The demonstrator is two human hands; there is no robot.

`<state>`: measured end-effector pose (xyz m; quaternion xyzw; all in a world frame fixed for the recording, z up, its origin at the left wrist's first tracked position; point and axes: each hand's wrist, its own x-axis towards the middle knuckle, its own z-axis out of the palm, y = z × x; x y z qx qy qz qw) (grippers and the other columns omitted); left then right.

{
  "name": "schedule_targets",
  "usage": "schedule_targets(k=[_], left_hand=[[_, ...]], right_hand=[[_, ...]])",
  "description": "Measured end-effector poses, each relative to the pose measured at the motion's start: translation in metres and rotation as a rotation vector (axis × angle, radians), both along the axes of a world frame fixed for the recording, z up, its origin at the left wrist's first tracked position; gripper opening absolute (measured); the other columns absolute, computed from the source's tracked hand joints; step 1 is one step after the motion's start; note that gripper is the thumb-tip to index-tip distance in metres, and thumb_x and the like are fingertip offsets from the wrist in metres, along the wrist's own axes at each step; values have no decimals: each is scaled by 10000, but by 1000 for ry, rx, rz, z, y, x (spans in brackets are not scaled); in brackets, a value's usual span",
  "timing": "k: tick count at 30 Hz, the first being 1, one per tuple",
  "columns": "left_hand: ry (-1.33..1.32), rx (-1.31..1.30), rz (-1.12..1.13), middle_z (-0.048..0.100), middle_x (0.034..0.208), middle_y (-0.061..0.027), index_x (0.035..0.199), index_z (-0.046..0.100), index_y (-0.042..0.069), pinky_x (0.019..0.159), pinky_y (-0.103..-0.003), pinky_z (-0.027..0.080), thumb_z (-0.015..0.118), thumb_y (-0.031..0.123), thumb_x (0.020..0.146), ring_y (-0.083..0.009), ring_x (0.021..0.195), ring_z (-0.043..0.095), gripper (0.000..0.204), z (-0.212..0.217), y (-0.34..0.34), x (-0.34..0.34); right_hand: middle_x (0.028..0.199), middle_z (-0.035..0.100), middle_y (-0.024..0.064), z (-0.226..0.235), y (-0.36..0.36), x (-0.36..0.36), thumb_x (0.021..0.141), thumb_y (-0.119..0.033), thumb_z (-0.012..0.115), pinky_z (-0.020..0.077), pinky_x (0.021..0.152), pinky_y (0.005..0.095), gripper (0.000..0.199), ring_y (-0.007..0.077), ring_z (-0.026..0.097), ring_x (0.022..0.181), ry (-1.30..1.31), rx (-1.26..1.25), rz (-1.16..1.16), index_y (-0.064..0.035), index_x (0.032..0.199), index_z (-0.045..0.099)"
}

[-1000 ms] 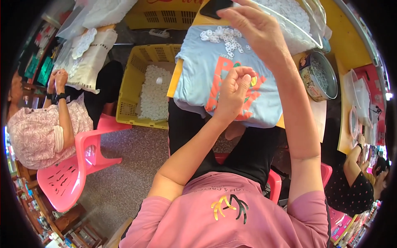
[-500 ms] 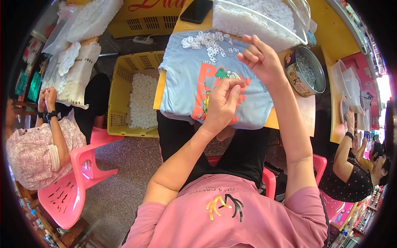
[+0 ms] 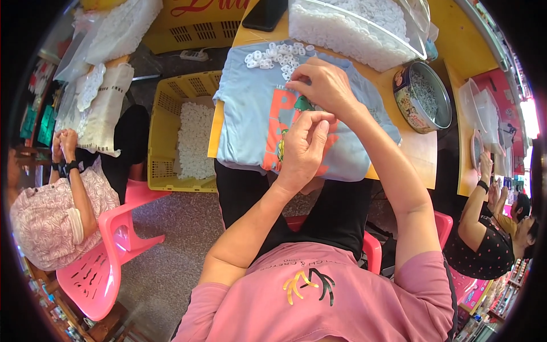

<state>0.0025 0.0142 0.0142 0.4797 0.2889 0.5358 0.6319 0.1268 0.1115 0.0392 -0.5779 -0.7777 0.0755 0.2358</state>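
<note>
A folded light blue shirt (image 3: 242,122) with a red and green print lies over the table in front of me. Small white plastic pieces with two holes (image 3: 273,56) are scattered on its far part. My right hand (image 3: 327,85) is over the shirt, thumb and forefinger bent in a pinch at the near edge of these pieces. Whatever its fingertips have between them is too small to make out. Nearer to me, my left hand (image 3: 305,142) is closed, thumb against curled fingers; what it pinches does not show.
A clear bin (image 3: 347,37) heaped with white pieces stands at the back, beside a black phone (image 3: 265,14). A round tin (image 3: 421,97) of small metallic bits is at right. A yellow crate (image 3: 162,137) with white pieces sits left. Other people sit on both sides.
My right hand has come down and left from its raised place, to the white pieces on the shirt. My left hand has stayed nearly in place, still closed.
</note>
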Motion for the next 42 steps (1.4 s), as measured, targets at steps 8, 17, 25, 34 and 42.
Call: schedule_targets(k=[8,17,25,34,42], left_hand=[[-3,5,-41,635,1087,-74,1162,563,-3,796,-267,562,477,96,1030,-105,982,615,186,0,0,-2],[-90,61,53,599,1121,-72,1230,521,20,818,-277,562,508,28,1002,-153,1001,640,229,0,0,1],[81,186,87,603,1059,-64,1122,615,-8,787,-255,550,633,-7,929,-126,891,641,194,-12,-2,15],[122,162,84,624,934,-36,1072,603,-13,756,-234,526,597,45,972,-102,841,631,115,-7,-9,9],[105,128,-29,651,941,-41,1071,599,-3,775,-242,517,570,97,999,-106,840,635,126,-2,-7,4]], right_hand=[[816,666,58,2,-5,6,842,-228,713,504,698,340,202,175,620,744,312,-185,-15,-48,934,701],[856,652,13,28,-74,41,880,-239,729,482,675,233,262,72,574,723,1074,-519,-130,-5,991,686],[927,698,66,10,-113,31,900,-163,700,532,724,238,254,100,651,815,1069,-297,-185,39,1051,669],[878,699,72,8,-129,20,919,-122,683,547,712,248,203,97,655,793,1088,-183,-158,54,1017,664],[870,690,78,-1,-130,18,915,-81,667,541,705,260,147,111,652,769,984,-29,-163,42,995,659]])
